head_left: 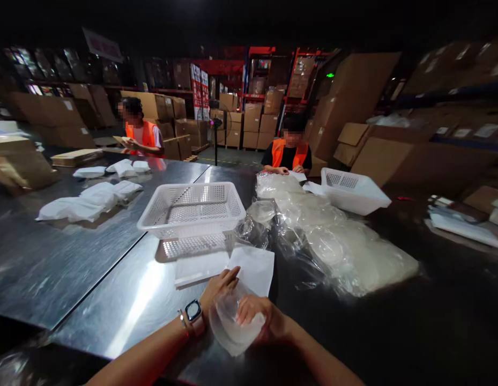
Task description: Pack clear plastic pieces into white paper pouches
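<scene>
Both my hands are closed on a clear plastic bag with a pale rounded item (232,324) near the table's front edge. My left hand (218,289), with a watch on its wrist, grips the bag's upper left side. My right hand (259,316) pinches the bag from the right, fingers curled over its top. Just beyond them lie flat white paper bags (252,268) and a second stack (198,268).
An empty white mesh basket (192,206) stands on the steel table (91,257) ahead. A heap of clear-bagged items (333,241) lies to the right, with another white basket (353,190) behind. Two people in orange vests (142,134) (289,153) work across the table. White packets (88,201) lie left.
</scene>
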Available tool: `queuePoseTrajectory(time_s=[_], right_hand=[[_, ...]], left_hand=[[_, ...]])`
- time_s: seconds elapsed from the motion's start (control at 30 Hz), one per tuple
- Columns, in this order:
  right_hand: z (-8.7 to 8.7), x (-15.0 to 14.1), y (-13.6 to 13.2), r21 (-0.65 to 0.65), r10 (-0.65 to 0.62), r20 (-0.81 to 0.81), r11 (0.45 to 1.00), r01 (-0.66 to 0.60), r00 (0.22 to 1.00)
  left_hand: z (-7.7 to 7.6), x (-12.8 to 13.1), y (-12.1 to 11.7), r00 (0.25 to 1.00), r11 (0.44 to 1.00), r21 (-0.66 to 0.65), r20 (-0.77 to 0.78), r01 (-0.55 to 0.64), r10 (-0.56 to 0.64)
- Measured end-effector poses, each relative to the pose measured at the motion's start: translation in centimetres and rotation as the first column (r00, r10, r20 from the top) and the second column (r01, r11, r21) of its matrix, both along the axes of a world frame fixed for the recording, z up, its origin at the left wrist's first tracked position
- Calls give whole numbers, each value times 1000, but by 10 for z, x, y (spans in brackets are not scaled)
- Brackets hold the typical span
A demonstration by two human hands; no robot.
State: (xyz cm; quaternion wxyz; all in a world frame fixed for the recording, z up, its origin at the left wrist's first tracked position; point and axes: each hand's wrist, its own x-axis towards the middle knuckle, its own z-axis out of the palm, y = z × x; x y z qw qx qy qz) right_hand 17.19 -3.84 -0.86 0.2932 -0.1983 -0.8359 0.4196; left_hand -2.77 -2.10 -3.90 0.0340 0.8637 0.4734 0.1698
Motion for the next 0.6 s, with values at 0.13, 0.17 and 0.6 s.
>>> queuePoseTrajectory(time_s=[0.13,0.17,0.6], right_hand=[[-12,-1,7,11,72,-22,997,-72,997],[-15,0,9,39,65,-12,997,-64,998],[-67,-8,39,885,-703,-51,297,358,710]], left_hand=[[-4,-12,7,975,998,70,223,-2,-13],[-4,-14,7,961,997,80,275,6,-28],[-46,18,-4,980,959,274,199,-72,17]])
